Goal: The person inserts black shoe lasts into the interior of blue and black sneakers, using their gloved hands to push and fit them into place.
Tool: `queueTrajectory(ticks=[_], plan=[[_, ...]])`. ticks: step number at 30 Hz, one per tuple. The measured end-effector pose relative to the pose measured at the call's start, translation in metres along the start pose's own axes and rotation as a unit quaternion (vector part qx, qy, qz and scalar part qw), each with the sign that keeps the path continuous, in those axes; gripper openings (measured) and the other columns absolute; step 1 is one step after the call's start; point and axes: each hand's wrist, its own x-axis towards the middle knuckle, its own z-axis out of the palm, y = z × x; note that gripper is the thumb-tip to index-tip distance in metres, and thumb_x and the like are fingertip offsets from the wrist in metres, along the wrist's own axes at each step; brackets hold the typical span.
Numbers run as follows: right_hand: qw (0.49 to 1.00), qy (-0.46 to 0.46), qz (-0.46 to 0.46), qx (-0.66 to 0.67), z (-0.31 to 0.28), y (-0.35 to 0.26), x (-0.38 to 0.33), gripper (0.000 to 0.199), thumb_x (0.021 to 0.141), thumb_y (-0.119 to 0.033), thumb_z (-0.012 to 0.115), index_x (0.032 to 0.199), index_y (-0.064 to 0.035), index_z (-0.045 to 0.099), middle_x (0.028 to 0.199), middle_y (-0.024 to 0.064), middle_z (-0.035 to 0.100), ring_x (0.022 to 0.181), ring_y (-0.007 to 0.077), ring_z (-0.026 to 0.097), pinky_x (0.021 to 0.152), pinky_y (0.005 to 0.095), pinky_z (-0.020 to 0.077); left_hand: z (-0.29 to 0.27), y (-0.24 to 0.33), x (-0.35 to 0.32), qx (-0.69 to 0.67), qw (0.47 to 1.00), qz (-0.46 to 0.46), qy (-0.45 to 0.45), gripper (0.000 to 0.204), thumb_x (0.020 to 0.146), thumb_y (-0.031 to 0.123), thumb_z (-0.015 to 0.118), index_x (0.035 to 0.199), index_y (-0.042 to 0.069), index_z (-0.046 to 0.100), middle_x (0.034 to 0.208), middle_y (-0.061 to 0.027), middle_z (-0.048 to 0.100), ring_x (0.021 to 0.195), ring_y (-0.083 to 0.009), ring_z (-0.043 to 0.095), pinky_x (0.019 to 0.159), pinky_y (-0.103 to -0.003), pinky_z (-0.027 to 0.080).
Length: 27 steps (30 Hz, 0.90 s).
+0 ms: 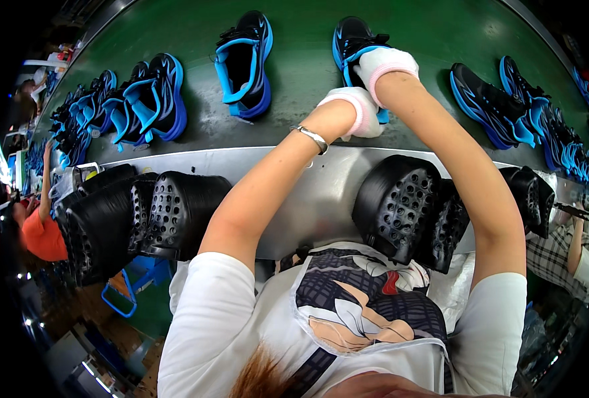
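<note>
On the far side of the steel ledge, a green conveyor belt carries black-and-blue sports shoes in a row. Both arms stretch out to one of them, the shoe just right of centre. The right hand, in a white glove with a pink cuff, lies over the shoe's opening and tongue and seems to be clasped on the upper, though the glove hides the fingers and I cannot tell how firmly it grips. The left hand, gloved alike with a metal bracelet on the wrist, sits at the near end of that shoe, by its heel; whether it is closed on the heel or only pressed against it cannot be told.

By the look of it, the step in hand is taking hold of this shoe on the belt. A sound lift would call for both hands to close around upper and heel together.

Another shoe stands to the left, untouched, well apart from the hands. Black perforated moulds hang on the near edge of the ledge, right of the body, and more moulds to the left.
</note>
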Motion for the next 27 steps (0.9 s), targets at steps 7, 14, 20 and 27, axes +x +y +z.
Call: queueTrajectory(ticks=[7, 14, 20, 27], plan=[[0.998, 0.042, -0.038, 0.011, 0.007, 0.0, 0.011, 0.023, 0.082, -0.014, 0.065, 0.102, -0.0074, 0.073, 0.103, 0.0146, 0.072, 0.092, 0.0309, 0.071, 0.078, 0.0396, 0.0574, -0.008, 0.003, -0.002, 0.019, 1.0, -0.015, -0.014, 0.042, 0.083, 0.042, 0.052, 0.096, 0.005, 0.069, 0.084, -0.0104, 0.074, 0.078, -0.0228, 0.071, 0.073, -0.033, 0.054], [0.983, 0.004, -0.108, 0.148, -0.022, 0.051, -0.05, 0.043, 0.091, -0.041, 0.049, 0.104, -0.0051, 0.069, 0.099, 0.0213, 0.068, 0.093, 0.0383, 0.065, 0.083, 0.043, 0.0511, 0.001, 0.007, -0.001, -0.016, 0.999, -0.028, -0.004, 0.045, 0.084, 0.039, 0.054, 0.098, -0.001, 0.068, 0.079, -0.0135, 0.072, 0.069, -0.0252, 0.071, 0.072, -0.035, 0.055], [0.942, 0.2, -0.029, 0.27, 0.002, 0.122, -0.172, 0.034, 0.096, -0.034, 0.051, 0.103, -0.0048, 0.066, 0.093, 0.0191, 0.068, 0.087, 0.0363, 0.065, 0.078, 0.0395, 0.0509, 0.006, -0.011, -0.012, -0.053, 0.998, -0.024, 0.037, 0.046, 0.082, 0.043, 0.058, 0.081, -0.002, 0.067, 0.074, -0.0171, 0.068, 0.067, -0.026, 0.071, 0.068, -0.035, 0.055], [0.841, 0.294, 0.158, 0.426, 0.091, 0.157, -0.285, 0.025, 0.097, -0.023, 0.055, 0.101, -0.0011, 0.067, 0.079, 0.0102, 0.069, 0.067, 0.0124, 0.065, 0.066, 0.0279, 0.0515, 0.017, -0.017, -0.019, -0.077, 0.992, -0.02, 0.1, 0.049, 0.081, 0.045, 0.062, 0.081, -0.004, 0.064, 0.077, -0.0166, 0.068, 0.066, -0.0256, 0.07, 0.068, -0.035, 0.054]])
